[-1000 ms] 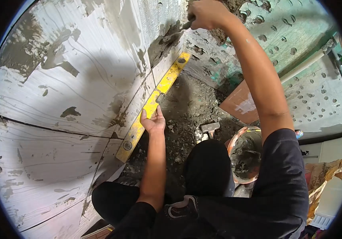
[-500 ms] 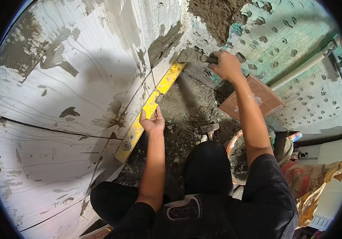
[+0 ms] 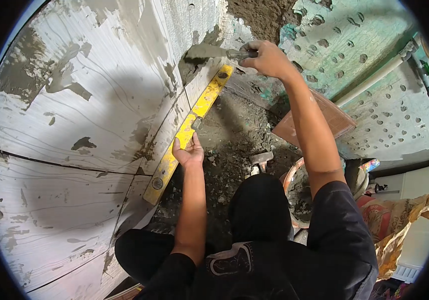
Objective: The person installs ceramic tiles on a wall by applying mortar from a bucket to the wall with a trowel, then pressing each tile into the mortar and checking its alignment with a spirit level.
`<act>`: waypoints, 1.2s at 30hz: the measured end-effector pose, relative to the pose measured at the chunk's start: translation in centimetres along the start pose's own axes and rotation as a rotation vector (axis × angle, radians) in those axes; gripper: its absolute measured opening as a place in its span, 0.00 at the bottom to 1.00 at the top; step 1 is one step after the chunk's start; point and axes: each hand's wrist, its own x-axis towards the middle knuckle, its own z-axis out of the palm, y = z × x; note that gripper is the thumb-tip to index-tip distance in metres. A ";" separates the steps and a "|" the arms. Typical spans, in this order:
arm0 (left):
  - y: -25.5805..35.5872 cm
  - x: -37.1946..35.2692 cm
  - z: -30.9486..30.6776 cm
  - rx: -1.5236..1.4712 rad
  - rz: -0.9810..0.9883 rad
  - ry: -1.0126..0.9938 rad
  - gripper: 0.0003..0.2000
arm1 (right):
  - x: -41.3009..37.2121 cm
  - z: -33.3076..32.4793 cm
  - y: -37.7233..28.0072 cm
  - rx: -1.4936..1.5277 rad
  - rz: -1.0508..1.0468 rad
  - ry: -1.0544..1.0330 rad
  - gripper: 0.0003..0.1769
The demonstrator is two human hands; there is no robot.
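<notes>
A mortar-smeared yellow spirit level [image 3: 185, 132] lies slanted along the foot of the white tiled wall [image 3: 74, 130]. My left hand [image 3: 190, 153] grips its near edge just below the middle vial, thumb on the face and fingers curled at the side. My right hand [image 3: 268, 60] is closed around the handle of a trowel [image 3: 207, 51]. The trowel's mortar-covered blade points left, beyond the level's far end, and overlaps a grey mortar patch on the wall near the corner.
A brown tile [image 3: 319, 120] leans against the green pitted wall [image 3: 374, 120] under my right forearm. A hammer [image 3: 261, 158] lies on the rubble-strewn floor by my knee. To the right are a mortar bucket [image 3: 289, 179] and a torn paper sack [image 3: 397, 220].
My right hand has moved the trowel up and left, from the level's far end onto the wall patch. My left hand stays on the level.
</notes>
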 end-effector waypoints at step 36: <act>0.1 0.3 -0.3 -0.032 -0.012 -0.018 0.18 | -3.8 6.4 0.9 0.121 0.161 0.108 0.24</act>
